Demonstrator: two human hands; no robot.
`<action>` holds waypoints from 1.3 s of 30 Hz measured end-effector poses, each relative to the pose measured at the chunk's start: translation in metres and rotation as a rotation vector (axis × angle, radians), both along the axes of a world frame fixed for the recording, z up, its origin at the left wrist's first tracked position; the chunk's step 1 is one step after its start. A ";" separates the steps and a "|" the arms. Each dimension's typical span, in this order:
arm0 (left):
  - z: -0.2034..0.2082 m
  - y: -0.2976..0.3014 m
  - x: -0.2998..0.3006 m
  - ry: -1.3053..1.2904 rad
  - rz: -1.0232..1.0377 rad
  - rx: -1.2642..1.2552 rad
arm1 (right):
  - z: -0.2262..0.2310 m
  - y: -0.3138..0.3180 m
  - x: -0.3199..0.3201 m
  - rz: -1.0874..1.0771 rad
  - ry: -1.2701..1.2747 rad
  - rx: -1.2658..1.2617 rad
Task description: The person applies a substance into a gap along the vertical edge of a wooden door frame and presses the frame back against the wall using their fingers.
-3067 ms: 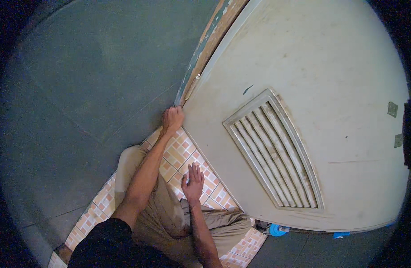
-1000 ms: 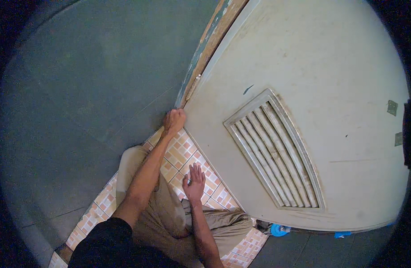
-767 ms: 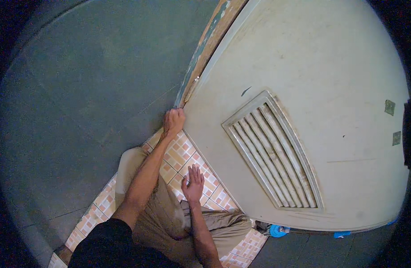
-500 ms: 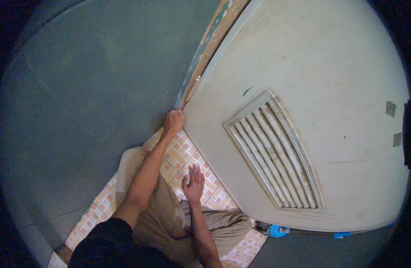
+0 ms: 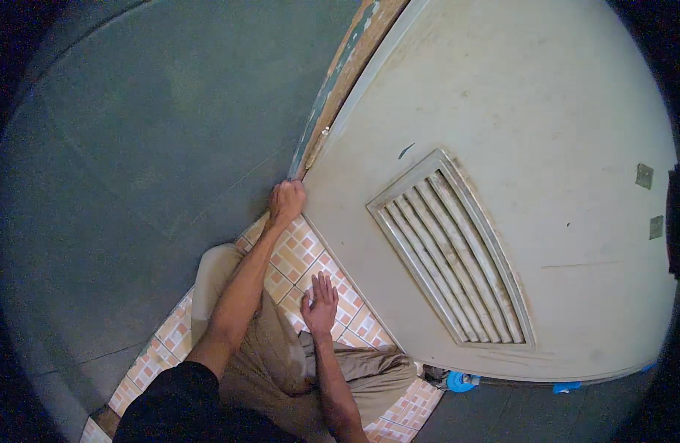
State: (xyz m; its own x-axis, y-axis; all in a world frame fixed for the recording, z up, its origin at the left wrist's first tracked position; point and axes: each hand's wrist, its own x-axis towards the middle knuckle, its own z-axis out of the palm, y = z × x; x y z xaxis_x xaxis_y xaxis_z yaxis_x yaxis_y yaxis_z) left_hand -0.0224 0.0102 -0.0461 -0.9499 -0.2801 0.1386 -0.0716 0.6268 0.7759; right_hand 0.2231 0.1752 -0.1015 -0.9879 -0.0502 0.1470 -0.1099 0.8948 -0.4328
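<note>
My left hand [image 5: 287, 201] is at the foot of the wooden door frame [image 5: 327, 122], where its peeling edge meets the lower corner of the pale door [image 5: 547, 148]. Its fingers are curled closed, and whatever they hold or press is hidden. Lower down, my right hand [image 5: 321, 303] is held out over the patterned tile floor [image 5: 292, 255], fingers stretched and nothing in them. Whether its palm touches the tiles I cannot tell. A slatted metal vent [image 5: 454, 251] is set into the door to the right of both hands.
A dark grey-green wall [image 5: 155, 162] fills the left side. My crossed legs [image 5: 281, 354] in brown trousers lie on the tiles. Past the door's lower edge sits a round blue object [image 5: 459, 382], and another small blue piece [image 5: 566, 388] shows farther right.
The door and its vent have shifted very slightly to the left in view. Both hands stay in nearly the same places, with the same finger positions.
</note>
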 end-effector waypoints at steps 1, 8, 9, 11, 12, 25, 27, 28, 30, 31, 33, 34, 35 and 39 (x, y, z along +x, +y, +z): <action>0.001 0.000 0.000 0.079 -0.104 -0.134 | 0.000 0.001 -0.001 0.001 0.008 -0.001; -0.027 -0.006 -0.012 -0.024 -0.055 -0.067 | -0.001 -0.003 0.000 0.022 0.022 -0.024; -0.047 -0.023 -0.018 -0.004 -0.017 -0.099 | 0.000 -0.015 -0.001 0.045 0.026 -0.037; -0.045 -0.018 -0.019 0.022 -0.003 -0.109 | -0.003 -0.012 -0.001 0.035 0.010 -0.027; -0.021 0.002 -0.011 -0.032 -0.008 0.005 | -0.004 0.002 -0.001 0.006 0.015 -0.008; -0.027 -0.019 -0.010 -0.043 -0.062 -0.066 | 0.001 -0.013 -0.001 0.029 0.006 -0.024; -0.015 -0.006 -0.007 -0.022 -0.023 -0.020 | -0.001 -0.006 -0.001 0.017 0.012 -0.012; -0.009 -0.001 -0.006 -0.007 0.022 0.020 | -0.002 -0.003 -0.002 0.011 0.012 -0.002; -0.010 -0.007 -0.009 0.027 0.006 0.012 | -0.001 -0.006 -0.001 0.013 0.004 0.001; -0.011 -0.009 -0.010 0.062 -0.013 0.004 | -0.001 -0.007 -0.002 0.018 0.012 -0.011; 0.010 0.010 0.003 0.021 -0.079 -0.007 | -0.003 0.005 0.002 -0.009 0.004 -0.010; 0.019 0.018 0.006 -0.005 -0.128 -0.024 | -0.003 0.013 0.003 -0.026 0.003 0.001; 0.001 0.009 0.000 -0.003 -0.114 -0.034 | 0.000 0.007 0.000 -0.016 0.006 -0.004; -0.057 -0.014 -0.022 0.166 0.005 -0.211 | 0.001 -0.013 -0.001 0.035 0.013 -0.022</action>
